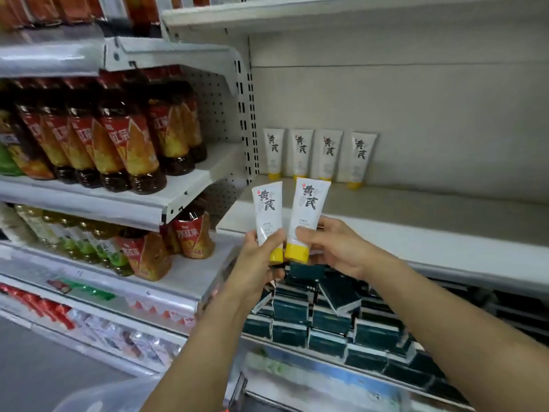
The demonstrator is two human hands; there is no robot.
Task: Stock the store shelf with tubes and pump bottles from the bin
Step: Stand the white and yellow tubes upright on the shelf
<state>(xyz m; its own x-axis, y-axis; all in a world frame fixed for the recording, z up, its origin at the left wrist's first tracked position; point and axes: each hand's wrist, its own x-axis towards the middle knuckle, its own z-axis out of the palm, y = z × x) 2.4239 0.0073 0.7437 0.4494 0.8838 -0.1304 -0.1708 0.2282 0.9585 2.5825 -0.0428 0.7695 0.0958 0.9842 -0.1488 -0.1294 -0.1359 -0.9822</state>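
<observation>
- The left hand (258, 257) held a white tube with a yellow cap (268, 217); its thumb lay across the front of the tube just above the cap, the other fingers (250, 237) curled behind it, clamped on the tube.
- The right hand (335, 248) held a second white tube (309, 217), slightly larger in view, the thumb pressed on its front near the cap and the fingertips (322, 226) wrapped round its right edge, clamped on that tube.
- Both tubes stood cap down, their flat crimped ends rising above the fingers; the two tubes were just beside each other, their yellow caps nearly touching between the hands.
- Beyond and above the fingers, four matching tubes (319, 154) stood cap down in a row at the back of the white shelf (430, 209), against its rear panel, well apart from the held tubes.
- Below the hands lay stacked dark green boxes (326, 316) on a lower shelf.
- To the left of the fingers stood rows of bottled tea with red and orange labels (118, 138) on the neighbouring shelves.
- Near the bottom edge, below the left forearm, a translucent bin rim (113, 394) showed, blurred.
</observation>
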